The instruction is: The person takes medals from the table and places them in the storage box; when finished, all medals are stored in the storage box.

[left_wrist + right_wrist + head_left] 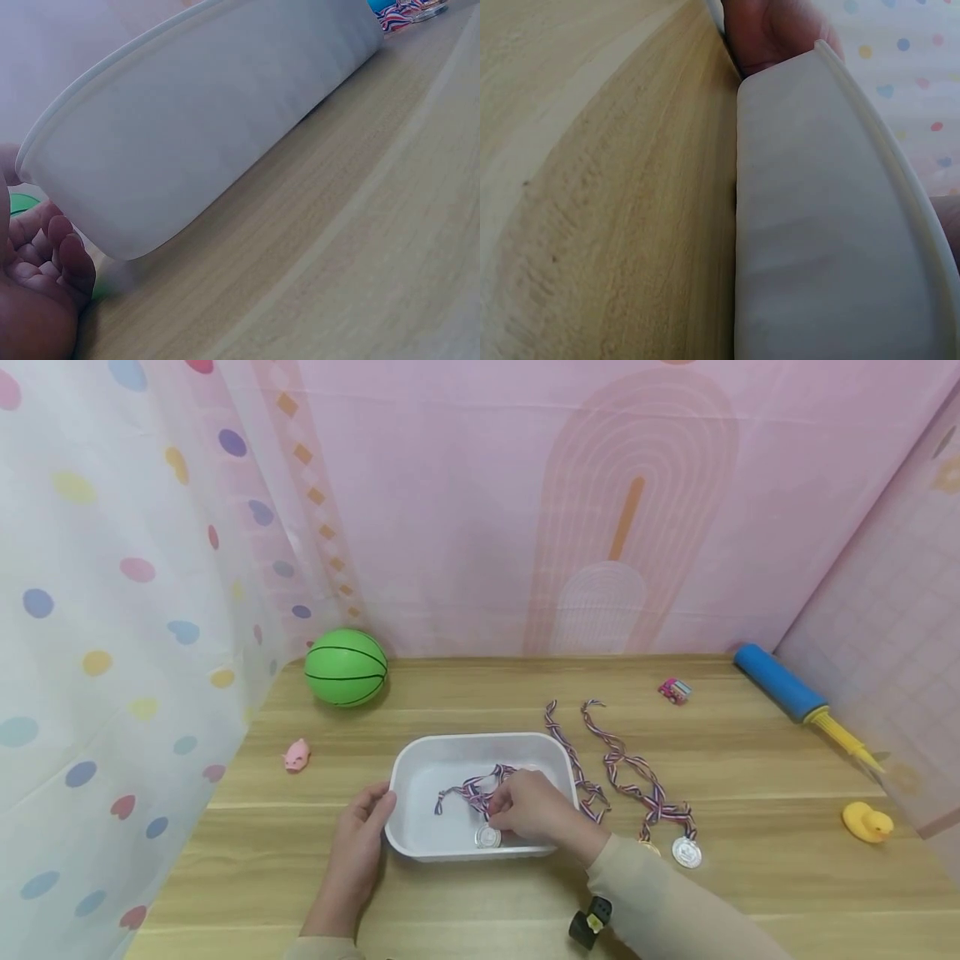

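A white plastic basin (420, 852) sits on the wooden table. My left hand (360, 835) grips its left rim, thumb at the edge; in the left wrist view the other fingers (75, 259) curl below the rim outside the wall. Inside the basin, my right hand (528, 810) pinches the striped ribbon of a silver medal (487, 837), just above the disc. More of that red, white and blue ribbon (472, 789) lies bunched on the basin floor. The basin wall (817, 210) hides the right hand's fingertips in the right wrist view.
Right of the basin lie tangled ribbons (633, 764) with another silver medal (686, 852) and a gold medal (649, 847). Farther right are a yellow duck (867, 822), a blue pump (783, 681) and a small pink toy (675, 691). A green ball (346, 667) and pink pig (297, 755) stand left.
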The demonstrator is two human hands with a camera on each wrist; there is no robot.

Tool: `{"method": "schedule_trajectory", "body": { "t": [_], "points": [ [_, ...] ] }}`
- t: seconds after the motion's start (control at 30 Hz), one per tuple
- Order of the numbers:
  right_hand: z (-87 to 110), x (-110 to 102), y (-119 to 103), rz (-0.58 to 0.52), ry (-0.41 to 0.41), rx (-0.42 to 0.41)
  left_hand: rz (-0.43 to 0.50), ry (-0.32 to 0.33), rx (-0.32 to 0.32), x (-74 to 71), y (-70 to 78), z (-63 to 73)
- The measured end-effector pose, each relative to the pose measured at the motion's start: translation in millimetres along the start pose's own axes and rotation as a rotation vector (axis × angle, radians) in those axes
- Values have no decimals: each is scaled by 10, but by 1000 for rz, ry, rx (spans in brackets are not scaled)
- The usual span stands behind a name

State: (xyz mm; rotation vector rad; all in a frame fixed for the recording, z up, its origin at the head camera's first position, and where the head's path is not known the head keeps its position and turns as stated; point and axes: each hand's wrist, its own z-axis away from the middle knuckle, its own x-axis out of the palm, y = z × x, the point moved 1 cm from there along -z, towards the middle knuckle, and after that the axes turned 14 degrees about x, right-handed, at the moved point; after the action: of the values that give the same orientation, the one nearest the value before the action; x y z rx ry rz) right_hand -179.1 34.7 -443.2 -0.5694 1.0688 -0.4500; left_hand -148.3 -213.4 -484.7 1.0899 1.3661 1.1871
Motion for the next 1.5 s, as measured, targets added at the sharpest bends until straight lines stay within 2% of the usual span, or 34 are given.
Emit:
{"method": "schedule_trajectory", "body": {
  "t": [0.3, 0.53, 1.0, 1.23, 1.4, 1.5],
  "points": [
    [-25, 13, -1, 78, 26, -35, 24, 9, 10, 11, 14, -5],
    [-34, 19, 9, 158, 83, -37, 15, 7, 5, 1, 0, 1],
    [-38, 37, -24, 140, 1, -47, 21, 6, -2, 7, 0, 1],
    [-25, 39, -30, 150, 5, -39, 36, 18, 18, 14, 3, 4],
    [33, -100, -2, 128, 67, -106, 11, 20, 1, 12, -8, -6],
    [132, -293, 51, 54, 89, -143, 1, 22, -2, 16, -8, -8]
  ]
}}
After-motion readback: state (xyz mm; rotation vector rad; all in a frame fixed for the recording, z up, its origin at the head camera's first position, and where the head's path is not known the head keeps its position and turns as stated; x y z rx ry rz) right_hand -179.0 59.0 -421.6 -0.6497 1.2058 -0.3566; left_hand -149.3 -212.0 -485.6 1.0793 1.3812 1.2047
